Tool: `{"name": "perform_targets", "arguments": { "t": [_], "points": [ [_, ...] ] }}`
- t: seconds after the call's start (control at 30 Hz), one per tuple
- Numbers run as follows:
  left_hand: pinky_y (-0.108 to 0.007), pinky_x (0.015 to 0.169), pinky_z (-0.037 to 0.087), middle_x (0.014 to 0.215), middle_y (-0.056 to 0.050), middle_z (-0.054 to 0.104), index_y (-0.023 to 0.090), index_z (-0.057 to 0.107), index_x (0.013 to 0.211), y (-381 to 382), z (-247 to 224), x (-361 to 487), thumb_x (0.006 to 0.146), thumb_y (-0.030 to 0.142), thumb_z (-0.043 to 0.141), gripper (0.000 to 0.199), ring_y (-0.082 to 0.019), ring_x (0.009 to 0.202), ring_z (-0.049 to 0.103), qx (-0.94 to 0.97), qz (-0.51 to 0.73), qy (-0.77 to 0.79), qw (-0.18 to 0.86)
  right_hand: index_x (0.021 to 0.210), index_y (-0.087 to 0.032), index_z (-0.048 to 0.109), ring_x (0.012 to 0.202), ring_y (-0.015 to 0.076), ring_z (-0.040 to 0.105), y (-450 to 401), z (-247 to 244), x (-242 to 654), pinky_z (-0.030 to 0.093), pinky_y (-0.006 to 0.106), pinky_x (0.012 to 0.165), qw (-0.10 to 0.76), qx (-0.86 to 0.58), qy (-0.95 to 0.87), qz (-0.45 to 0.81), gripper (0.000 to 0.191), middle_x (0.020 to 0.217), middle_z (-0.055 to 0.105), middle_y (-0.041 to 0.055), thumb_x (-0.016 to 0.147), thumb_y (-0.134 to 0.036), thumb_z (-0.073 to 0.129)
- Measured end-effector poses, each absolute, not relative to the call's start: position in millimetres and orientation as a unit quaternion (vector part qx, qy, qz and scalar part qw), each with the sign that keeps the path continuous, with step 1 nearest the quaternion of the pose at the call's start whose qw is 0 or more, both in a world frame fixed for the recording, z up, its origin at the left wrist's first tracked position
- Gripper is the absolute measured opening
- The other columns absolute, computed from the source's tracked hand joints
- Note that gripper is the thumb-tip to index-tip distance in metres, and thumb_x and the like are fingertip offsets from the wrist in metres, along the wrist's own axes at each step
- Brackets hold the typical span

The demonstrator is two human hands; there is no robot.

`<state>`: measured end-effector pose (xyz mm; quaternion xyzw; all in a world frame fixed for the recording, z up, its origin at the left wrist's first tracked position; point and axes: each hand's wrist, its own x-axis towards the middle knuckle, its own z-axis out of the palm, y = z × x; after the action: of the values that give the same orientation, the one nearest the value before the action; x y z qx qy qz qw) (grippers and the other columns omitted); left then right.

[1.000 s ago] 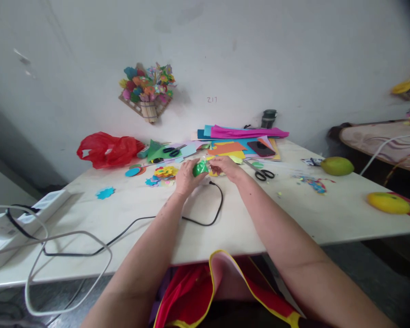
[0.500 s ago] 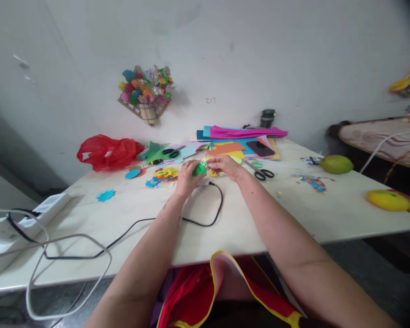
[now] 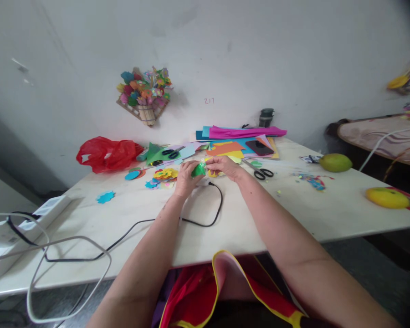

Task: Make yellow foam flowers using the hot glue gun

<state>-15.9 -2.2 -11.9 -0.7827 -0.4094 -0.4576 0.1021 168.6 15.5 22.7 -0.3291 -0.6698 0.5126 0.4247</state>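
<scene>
Green piece gripped by left hand, fingers curled; right hand beside it, fingers nearly closed, hold unclear; far-left wall basket holds colourful flowers.

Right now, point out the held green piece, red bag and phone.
Green piece (image 3: 198, 171), head view: its visible surface.
Red bag (image 3: 112, 156), head view: its crumpled middle.
Phone (image 3: 259, 147), head view: its upper face.

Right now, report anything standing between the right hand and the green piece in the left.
Only a small shiny bit shows between the right hand and the green piece; whether it belongs to that piece is unclear.
</scene>
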Motion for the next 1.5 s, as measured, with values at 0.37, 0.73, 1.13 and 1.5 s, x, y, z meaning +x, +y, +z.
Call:
{"name": "perform_targets", "arguments": {
  "t": [0.37,0.73,1.13,1.5],
  "points": [
    [-0.037,0.084,0.043,0.100,-0.009,0.061,0.018,0.055,0.110,2,-16,-17,0.072,0.036,0.063,0.043,-0.022,0.095,0.052,-0.785,-0.453,-0.406,0.118,0.080,-0.013,0.060,0.047,0.0093,0.053,10,25,157,0.038,0.020,0.048,0.448,-0.375,-0.680,0.443,0.018,0.049,0.056,-0.0041,0.062,-0.011,0.061],
    [-0.038,0.083,0.043,0.097,-0.008,0.063,0.019,0.056,0.107,0,-12,-16,0.072,0.039,0.063,0.041,-0.022,0.092,0.054,-0.782,-0.452,-0.413,0.113,0.069,-0.019,0.048,0.041,0.0102,0.051,13,19,143,0.039,0.022,0.045,0.494,-0.418,-0.658,0.385,0.014,0.046,0.051,-0.0071,0.062,-0.009,0.055],
    [-0.038,0.083,0.044,0.100,-0.009,0.060,0.018,0.055,0.109,2,-16,-18,0.071,0.035,0.063,0.042,-0.022,0.095,0.053,-0.782,-0.439,-0.432,0.098,0.079,-0.020,0.058,0.045,0.0102,0.054,22,9,143,0.042,0.023,0.050,0.494,-0.378,-0.707,0.336,0.011,0.053,0.056,-0.0050,0.067,-0.020,0.059],
    [-0.037,0.084,0.044,0.099,-0.008,0.060,0.018,0.056,0.105,0,-15,-18,0.069,0.032,0.065,0.039,-0.022,0.095,0.054,-0.786,-0.440,-0.425,0.084,0.076,-0.021,0.069,0.051,0.0133,0.057,31,3,147,0.045,0.027,0.056,0.488,-0.367,-0.723,0.324,0.015,0.068,0.064,0.0004,0.064,-0.029,0.066]
  ]
}}
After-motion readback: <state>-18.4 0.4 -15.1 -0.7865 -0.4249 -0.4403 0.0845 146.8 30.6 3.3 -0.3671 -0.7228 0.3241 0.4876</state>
